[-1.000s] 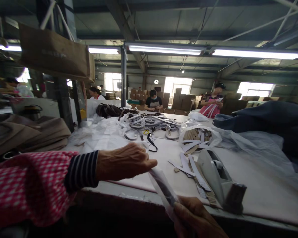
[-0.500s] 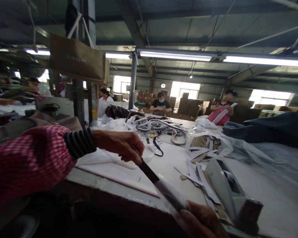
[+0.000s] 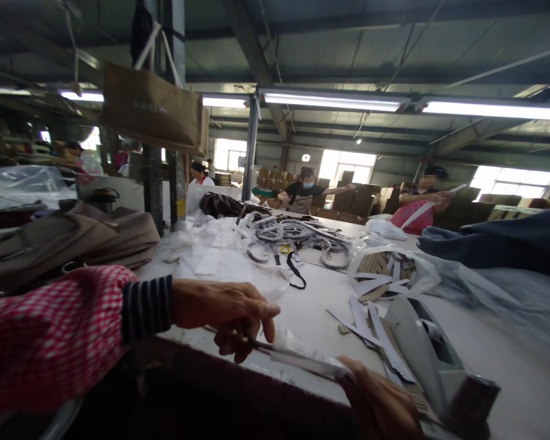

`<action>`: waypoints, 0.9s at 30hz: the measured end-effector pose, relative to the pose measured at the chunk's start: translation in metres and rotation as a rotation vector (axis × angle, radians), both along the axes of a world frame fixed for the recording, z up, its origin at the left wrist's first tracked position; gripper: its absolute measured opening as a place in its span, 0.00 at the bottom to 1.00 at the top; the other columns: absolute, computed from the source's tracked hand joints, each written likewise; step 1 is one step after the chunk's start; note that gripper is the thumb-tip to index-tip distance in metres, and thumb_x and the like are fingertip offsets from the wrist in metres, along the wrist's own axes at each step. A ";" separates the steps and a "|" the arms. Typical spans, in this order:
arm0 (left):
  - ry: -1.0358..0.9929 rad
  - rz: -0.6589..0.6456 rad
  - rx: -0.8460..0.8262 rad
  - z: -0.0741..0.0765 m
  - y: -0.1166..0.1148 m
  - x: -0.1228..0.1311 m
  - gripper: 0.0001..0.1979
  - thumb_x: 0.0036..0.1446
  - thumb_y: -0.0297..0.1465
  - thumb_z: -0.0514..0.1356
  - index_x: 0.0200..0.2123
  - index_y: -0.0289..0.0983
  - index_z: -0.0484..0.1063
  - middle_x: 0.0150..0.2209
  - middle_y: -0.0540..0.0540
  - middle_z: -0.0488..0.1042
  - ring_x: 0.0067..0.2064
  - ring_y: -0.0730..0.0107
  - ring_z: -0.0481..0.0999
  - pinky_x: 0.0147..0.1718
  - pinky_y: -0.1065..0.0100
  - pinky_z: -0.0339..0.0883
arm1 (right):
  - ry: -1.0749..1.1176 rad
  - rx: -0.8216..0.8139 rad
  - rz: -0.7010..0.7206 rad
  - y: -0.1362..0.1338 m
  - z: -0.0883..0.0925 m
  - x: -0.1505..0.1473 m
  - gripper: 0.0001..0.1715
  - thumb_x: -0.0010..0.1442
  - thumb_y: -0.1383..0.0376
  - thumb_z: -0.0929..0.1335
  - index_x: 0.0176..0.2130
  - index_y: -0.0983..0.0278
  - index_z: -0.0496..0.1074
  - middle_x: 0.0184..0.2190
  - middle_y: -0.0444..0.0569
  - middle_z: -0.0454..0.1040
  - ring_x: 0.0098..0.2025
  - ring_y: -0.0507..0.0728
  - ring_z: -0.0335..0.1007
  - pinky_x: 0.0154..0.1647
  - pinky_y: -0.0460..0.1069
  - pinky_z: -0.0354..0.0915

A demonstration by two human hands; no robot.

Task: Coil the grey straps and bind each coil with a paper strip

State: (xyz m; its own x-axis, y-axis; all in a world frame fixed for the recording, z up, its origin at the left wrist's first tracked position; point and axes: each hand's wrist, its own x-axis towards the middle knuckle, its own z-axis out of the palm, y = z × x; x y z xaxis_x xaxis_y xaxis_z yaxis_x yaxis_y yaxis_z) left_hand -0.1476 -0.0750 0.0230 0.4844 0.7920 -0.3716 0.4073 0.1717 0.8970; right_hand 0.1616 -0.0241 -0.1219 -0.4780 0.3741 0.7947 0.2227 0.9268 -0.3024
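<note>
We are holding a narrow, clear plastic strip just above the front edge of the white bench — our left hand is clenching its grip on one end, and our right hand is grasping the other, beside a large grey tape dispenser and scattered pale card strips.

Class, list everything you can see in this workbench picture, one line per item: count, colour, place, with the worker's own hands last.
work table: one, white, across the view
cardboard strips in plastic bag: one bag, clear, mid-table right
tape dispenser: one, grey, near right edge
strap heap: one, grey-white, mid-table
black strap: one, front of heap
hanging tote: one, brown, on left post
co-workers: at least three, beyond the table
wrapped strip: one, white, between both hands
left hand: one, bare, gripping strip
right hand: one, bare, bottom right, pinching strip
</note>
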 end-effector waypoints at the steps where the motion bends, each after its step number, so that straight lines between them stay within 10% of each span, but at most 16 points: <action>1: -0.002 0.014 -0.036 -0.009 -0.003 0.003 0.21 0.59 0.49 0.64 0.36 0.35 0.79 0.20 0.50 0.72 0.18 0.75 0.64 0.17 0.74 0.54 | -0.023 0.081 -0.012 0.003 0.000 0.000 0.20 0.67 0.72 0.67 0.56 0.59 0.73 0.30 0.49 0.80 0.28 0.59 0.79 0.34 0.49 0.74; 7: -0.264 0.182 -0.174 -0.059 -0.025 0.023 0.13 0.48 0.36 0.73 0.31 0.35 0.75 0.21 0.52 0.72 0.19 0.78 0.64 0.17 0.77 0.52 | 0.012 0.255 -0.154 0.011 0.000 -0.005 0.24 0.66 0.76 0.65 0.59 0.60 0.69 0.35 0.53 0.82 0.37 0.62 0.82 0.35 0.51 0.73; 16: -0.623 0.195 -0.298 -0.122 -0.036 0.044 0.22 0.53 0.45 0.70 0.34 0.29 0.82 0.21 0.45 0.76 0.16 0.78 0.68 0.16 0.78 0.59 | 0.133 0.108 -0.207 0.020 0.009 -0.026 0.12 0.70 0.69 0.64 0.50 0.61 0.74 0.34 0.47 0.81 0.31 0.54 0.78 0.33 0.46 0.70; 27: -0.974 0.331 0.054 -0.060 -0.035 0.047 0.16 0.72 0.36 0.56 0.38 0.31 0.79 0.29 0.41 0.82 0.25 0.71 0.81 0.23 0.77 0.71 | 0.234 -0.193 -0.049 0.017 -0.003 -0.056 0.12 0.71 0.63 0.65 0.38 0.62 0.75 0.22 0.41 0.70 0.23 0.51 0.68 0.26 0.43 0.64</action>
State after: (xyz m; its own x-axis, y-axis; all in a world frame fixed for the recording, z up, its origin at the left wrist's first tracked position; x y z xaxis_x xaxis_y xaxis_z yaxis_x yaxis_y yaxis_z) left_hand -0.1005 -0.1099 -0.0375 0.3106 0.9447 0.1056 -0.5611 0.0925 0.8226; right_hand 0.1058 -0.0067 -0.1253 -0.2679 0.5468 0.7932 0.1695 0.8372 -0.5199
